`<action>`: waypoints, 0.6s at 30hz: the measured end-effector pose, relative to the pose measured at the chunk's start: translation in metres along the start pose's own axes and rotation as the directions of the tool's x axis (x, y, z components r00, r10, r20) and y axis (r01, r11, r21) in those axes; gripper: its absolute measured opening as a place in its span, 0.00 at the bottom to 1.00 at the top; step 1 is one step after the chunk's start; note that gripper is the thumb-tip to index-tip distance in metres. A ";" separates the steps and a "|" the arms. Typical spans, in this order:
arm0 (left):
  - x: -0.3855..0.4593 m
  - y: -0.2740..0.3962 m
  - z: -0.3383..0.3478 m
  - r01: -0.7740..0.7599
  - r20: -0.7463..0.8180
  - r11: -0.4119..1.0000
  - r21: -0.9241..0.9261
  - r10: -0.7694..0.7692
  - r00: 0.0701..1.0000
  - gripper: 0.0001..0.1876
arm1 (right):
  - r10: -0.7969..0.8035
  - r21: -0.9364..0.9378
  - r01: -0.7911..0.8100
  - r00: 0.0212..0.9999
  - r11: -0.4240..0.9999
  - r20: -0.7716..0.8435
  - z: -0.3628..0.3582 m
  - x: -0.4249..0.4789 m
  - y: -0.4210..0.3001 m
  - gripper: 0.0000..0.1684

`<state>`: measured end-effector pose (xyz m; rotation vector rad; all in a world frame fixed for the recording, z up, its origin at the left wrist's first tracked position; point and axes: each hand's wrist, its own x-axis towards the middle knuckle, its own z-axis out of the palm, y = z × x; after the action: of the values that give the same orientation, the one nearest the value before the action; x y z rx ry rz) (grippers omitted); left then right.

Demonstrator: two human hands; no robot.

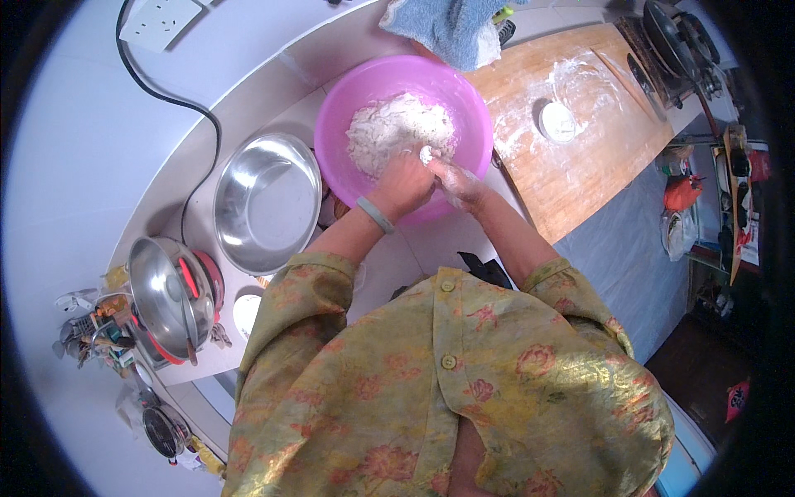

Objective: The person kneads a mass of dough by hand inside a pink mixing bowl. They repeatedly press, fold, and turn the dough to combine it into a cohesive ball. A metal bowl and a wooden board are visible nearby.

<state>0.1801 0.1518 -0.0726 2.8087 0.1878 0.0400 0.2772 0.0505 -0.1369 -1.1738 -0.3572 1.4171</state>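
Observation:
A pink plastic basin point(475, 118) stands before me with a shaggy mass of floury dough point(400, 127) in it. My left hand point(405, 181), with a grey band on its wrist, is curled over the near side of the basin. Against it, also over the basin, rests my right hand point(458, 185), dusted with flour. A white lump of dough point(426, 154) sticks at the tip of the right thumb. The fingers of both hands overlap and are partly hidden, so what lies between them cannot be made out.
A steel basin point(270, 205) stands left, near a wok point(168, 298) with a ladle. On the right, a floured wooden board point(574, 180) bears a white round container point(557, 122) and a rolling pin point(624, 81). A blue towel point(444, 28) lies behind the pink basin.

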 end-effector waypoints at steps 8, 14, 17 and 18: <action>-0.003 -0.011 -0.013 0.108 -0.040 0.865 -0.491 -0.146 0.988 0.13 | 0.099 -0.448 -0.025 0.985 0.893 0.142 0.028 -0.036 -0.071 0.37; 0.006 -0.044 -0.006 -0.139 0.059 0.817 -0.559 0.206 0.977 0.16 | 0.208 -0.736 0.073 0.936 0.673 0.283 0.033 -0.039 -0.104 0.37; 0.017 -0.046 -0.006 -0.361 -0.056 0.707 -0.608 0.416 0.908 0.20 | 0.236 -0.836 0.147 0.920 0.529 0.311 0.028 -0.040 -0.110 0.34; 0.016 -0.043 -0.010 -0.265 -0.016 0.661 -0.702 0.358 0.934 0.20 | 0.240 -0.847 0.162 0.917 0.505 0.319 0.031 -0.042 -0.116 0.33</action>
<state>0.1896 0.1975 -0.0768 2.0308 -0.2973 0.0101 0.3094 0.0553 -0.0138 -1.6741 -1.5078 1.5443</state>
